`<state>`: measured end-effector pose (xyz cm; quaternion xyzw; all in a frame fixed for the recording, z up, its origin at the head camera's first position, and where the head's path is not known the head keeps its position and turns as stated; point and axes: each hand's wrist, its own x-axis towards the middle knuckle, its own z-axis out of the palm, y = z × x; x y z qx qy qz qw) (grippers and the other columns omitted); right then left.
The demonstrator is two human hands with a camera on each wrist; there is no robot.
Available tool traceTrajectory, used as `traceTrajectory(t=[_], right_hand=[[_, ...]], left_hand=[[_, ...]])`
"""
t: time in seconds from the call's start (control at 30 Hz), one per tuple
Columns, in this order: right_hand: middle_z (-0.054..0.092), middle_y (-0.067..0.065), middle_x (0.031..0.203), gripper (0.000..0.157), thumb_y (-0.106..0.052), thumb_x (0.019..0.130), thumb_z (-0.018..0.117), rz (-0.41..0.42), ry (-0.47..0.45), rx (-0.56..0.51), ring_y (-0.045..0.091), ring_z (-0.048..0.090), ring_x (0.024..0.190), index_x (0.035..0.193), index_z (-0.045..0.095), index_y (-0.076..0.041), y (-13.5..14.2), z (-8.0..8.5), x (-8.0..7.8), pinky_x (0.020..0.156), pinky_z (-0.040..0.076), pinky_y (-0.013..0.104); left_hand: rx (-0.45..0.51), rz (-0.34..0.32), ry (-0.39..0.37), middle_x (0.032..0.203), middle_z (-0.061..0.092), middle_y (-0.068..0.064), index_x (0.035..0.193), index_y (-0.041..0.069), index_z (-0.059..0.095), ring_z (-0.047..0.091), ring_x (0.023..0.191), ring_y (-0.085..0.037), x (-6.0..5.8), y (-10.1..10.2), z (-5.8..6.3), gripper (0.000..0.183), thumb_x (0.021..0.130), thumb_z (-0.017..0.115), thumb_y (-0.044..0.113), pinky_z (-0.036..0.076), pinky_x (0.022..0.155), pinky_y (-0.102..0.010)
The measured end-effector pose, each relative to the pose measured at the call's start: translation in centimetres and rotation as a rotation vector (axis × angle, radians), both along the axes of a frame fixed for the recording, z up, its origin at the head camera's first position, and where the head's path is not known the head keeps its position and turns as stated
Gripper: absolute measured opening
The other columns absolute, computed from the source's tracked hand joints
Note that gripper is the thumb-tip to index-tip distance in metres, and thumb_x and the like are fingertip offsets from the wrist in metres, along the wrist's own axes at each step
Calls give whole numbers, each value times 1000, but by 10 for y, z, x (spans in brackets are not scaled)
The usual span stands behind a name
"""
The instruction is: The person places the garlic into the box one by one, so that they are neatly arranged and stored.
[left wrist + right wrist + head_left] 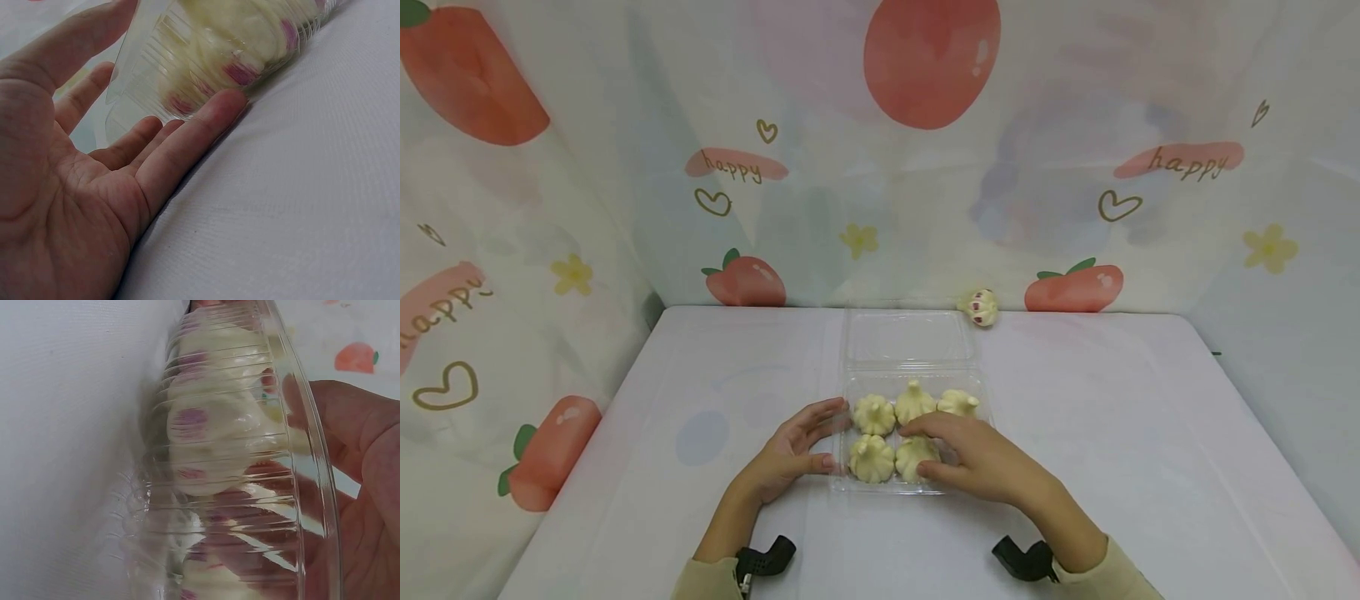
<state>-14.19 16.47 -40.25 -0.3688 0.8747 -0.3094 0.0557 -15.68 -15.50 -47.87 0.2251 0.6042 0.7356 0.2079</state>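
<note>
A clear plastic clamshell box (891, 487) lies on the table with its lid folded back. Pale garlic bulbs (871, 458) sit inside in two rows, three at the back and two at the front. My right hand (977, 458) reaches in from the right, its thumb and fingers round the front middle bulb (913, 457). Through the box wall, the right wrist view shows purple patches low on the bulbs (190, 419). At the left side of the box, my left hand (790, 450) rests with fingers fairly straight; the thumb (215, 115) touches the wall.
Another garlic bulb (981, 307) with purple patches lies at the table's back edge, just right of the raised lid (910, 337). A patterned cloth (917, 200) hangs behind and beside the white table (1097, 400). Black wrist cameras (1024, 560) sit on both wrists.
</note>
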Motion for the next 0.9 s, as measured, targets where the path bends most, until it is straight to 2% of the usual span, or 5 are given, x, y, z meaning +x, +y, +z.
traceTrajectory(t=[0.37,0.9], right_hand=[[60,-15,133,46,-29,90,75,-6,26,2,10,55,126,134,61,-21,3,0,-1,102,48,41],[62,-13,130,45,-30,91,75,-27,42,3,9,56,124,132,61,-21,8,2,-4,101,49,41]], left_hand=[[15,-6,7,163,19,-21,155,7,30,25,149,-39,-1,0,-2,76,90,69,-2,55,92,-33],[20,-9,18,162,20,-22,155,6,31,25,148,-41,-1,0,-2,74,91,68,-2,56,91,-36]])
